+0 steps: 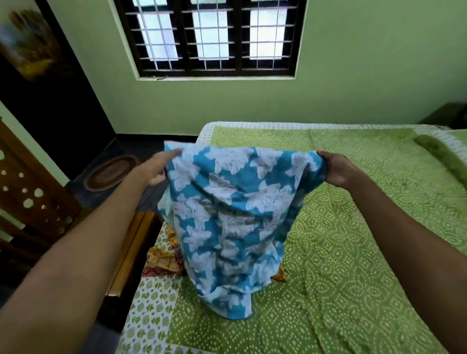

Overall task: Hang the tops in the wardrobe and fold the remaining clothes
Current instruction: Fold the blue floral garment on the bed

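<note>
The task looks early on: the blue floral garment [228, 216] is unfolded, held up over the bed [362, 251], with an orange-patterned cloth [163, 258] heaped at the bed's near left edge. Left hand [158, 166] and right hand [335, 170], arms outstretched, each pinch a top corner.

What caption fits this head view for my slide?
Both hands, left hand and right hand, hold up a blue floral garment over the green bedspread.
</note>
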A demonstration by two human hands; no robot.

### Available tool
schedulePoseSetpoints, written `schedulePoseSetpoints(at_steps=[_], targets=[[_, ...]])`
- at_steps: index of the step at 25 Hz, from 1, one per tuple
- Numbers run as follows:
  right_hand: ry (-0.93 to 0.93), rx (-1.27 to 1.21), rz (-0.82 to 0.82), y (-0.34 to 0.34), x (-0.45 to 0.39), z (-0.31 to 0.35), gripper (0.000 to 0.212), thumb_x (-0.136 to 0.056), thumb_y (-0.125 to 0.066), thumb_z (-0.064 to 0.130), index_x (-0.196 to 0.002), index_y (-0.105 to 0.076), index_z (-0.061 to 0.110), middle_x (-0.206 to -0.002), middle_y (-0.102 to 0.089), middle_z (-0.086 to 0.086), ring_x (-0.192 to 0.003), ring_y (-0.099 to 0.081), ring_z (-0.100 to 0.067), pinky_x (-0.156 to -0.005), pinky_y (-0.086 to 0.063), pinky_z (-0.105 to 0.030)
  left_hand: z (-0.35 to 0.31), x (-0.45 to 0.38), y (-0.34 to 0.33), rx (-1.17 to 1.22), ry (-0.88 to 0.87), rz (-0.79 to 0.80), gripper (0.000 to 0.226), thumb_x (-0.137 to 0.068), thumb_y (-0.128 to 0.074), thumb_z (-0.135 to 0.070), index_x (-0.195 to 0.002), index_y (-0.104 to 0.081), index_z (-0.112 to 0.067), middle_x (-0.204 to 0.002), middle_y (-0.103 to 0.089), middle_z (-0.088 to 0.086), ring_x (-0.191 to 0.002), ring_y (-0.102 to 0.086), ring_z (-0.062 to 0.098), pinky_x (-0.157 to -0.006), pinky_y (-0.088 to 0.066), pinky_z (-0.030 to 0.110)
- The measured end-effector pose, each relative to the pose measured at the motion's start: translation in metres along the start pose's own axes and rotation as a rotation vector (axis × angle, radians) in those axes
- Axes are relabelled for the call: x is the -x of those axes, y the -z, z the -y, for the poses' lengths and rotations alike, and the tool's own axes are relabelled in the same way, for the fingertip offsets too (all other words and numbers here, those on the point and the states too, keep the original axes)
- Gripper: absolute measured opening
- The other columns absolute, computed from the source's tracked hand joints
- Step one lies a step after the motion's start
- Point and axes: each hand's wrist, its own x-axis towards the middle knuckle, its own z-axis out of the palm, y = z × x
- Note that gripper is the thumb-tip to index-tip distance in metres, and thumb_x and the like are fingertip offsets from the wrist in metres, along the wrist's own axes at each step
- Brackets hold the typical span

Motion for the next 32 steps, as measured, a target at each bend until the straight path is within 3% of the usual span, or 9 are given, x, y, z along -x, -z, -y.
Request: schedulePoseSetpoints(at_steps=[2, 4, 8, 13, 15, 18, 24, 30, 32], targets=[[0.007, 0.000, -0.020, 0.013, 0.000, 0.007, 0.029, -0.100, -0.038, 0.026, -0.097, -0.059, 0.007, -0.074, -0.073, -0.005, -0.064, -0.069, -0.017, -0.054, -0.055, -0.024, -0.004, 0.001, -0.015, -0.209, -0.022, -0.020, 0.012, -0.084, -0.068, -0.015, -0.077, -0.062, -0.008, -0.066, -0.063, 0.003, -0.067, -0.058, 0.021, -0.050, -0.048, 0.017], [0.047, -0.015, -0.065, 0.028, 0.004, 0.023, 0.028, -0.099, -0.039, 0.026, -0.098, -0.059, 0.007, -0.074, -0.073, -0.004, -0.063, -0.069, -0.017, -0.053, -0.055, -0.024, -0.015, 0.002, -0.025, 0.006, -0.110, -0.050, 0.011, -0.087, -0.064, -0.013, -0.077, -0.062, -0.007, -0.061, -0.067, -0.001, -0.071, -0.063, 0.019, -0.056, -0.052, 0.019], [0.069, 0.063, -0.015, 0.054, 0.022, 0.045, 0.024, -0.092, -0.050, 0.023, -0.096, -0.068, 0.007, -0.082, -0.073, -0.006, -0.068, -0.070, -0.016, -0.055, -0.056, -0.026, -0.035, -0.005, -0.047, 0.007, -0.082, 0.218, 0.006, -0.091, -0.056, -0.005, -0.092, -0.061, -0.007, -0.082, -0.072, 0.003, -0.068, -0.068, 0.013, -0.065, -0.057, 0.026], [0.021, 0.298, -0.141, 0.078, 0.036, 0.041, 0.017, -0.093, -0.051, 0.010, -0.095, -0.067, 0.005, -0.065, -0.070, 0.000, -0.054, -0.065, -0.009, -0.048, -0.052, -0.020, -0.034, -0.024, -0.069, -0.044, -0.151, -0.025, 0.011, -0.087, -0.063, -0.007, -0.078, -0.057, -0.005, -0.083, -0.070, 0.010, -0.056, -0.059, 0.011, -0.060, -0.052, 0.023], [0.103, 0.220, -0.156, 0.085, 0.046, 0.045, 0.019, -0.092, -0.050, 0.008, -0.086, -0.067, 0.009, -0.069, -0.071, 0.000, -0.059, -0.065, -0.009, -0.055, -0.053, -0.020, -0.044, -0.021, -0.072, -0.043, -0.179, 0.090, 0.012, -0.088, -0.062, -0.009, -0.094, -0.057, 0.000, -0.067, -0.067, 0.000, -0.051, -0.058, 0.007, -0.045, -0.046, 0.017], [0.098, 0.370, -0.201, 0.086, 0.061, 0.034, 0.009, -0.088, -0.054, -0.001, -0.088, -0.059, 0.006, -0.082, -0.064, -0.009, -0.058, -0.065, -0.007, -0.055, -0.053, -0.020, -0.049, -0.030, -0.070, -0.351, -0.165, 0.169, 0.053, -0.082, -0.071, -0.010, -0.126, -0.044, 0.000, -0.083, -0.056, 0.009, -0.058, -0.048, 0.014, -0.039, -0.040, 0.019], [0.211, 0.313, -0.427, 0.082, 0.094, 0.019, 0.017, -0.093, -0.047, -0.001, -0.091, -0.057, 0.013, -0.079, -0.063, 0.003, -0.056, -0.058, -0.005, -0.041, -0.044, -0.014, -0.057, -0.034, -0.074, -0.192, -0.089, 0.397, 0.046, -0.092, -0.057, -0.006, -0.134, -0.039, -0.010, -0.095, -0.058, 0.010, -0.076, -0.057, 0.015, -0.049, -0.052, 0.018], [0.064, 0.665, -0.449, 0.075, 0.133, 0.002, 0.021, -0.093, -0.046, 0.000, -0.092, -0.065, 0.009, -0.088, -0.058, -0.002, -0.074, -0.047, -0.014, -0.056, -0.041, -0.025, -0.058, -0.030, -0.083, -0.452, 0.195, 0.566, 0.015, -0.097, -0.046, -0.009, -0.090, -0.057, -0.002, -0.068, -0.070, 0.008, -0.052, -0.066, 0.012, -0.049, -0.055, 0.022], [0.110, 0.516, -0.461, 0.082, 0.144, -0.008, 0.020, -0.093, -0.047, 0.000, -0.093, -0.064, 0.010, -0.096, -0.056, -0.007, -0.076, -0.049, -0.014, -0.054, -0.046, -0.023, -0.055, -0.030, -0.092, -0.467, 0.161, 0.548, 0.014, -0.096, -0.048, -0.008, -0.086, -0.057, -0.008, -0.073, -0.069, 0.008, -0.054, -0.066, 0.012, -0.049, -0.054, 0.021]])
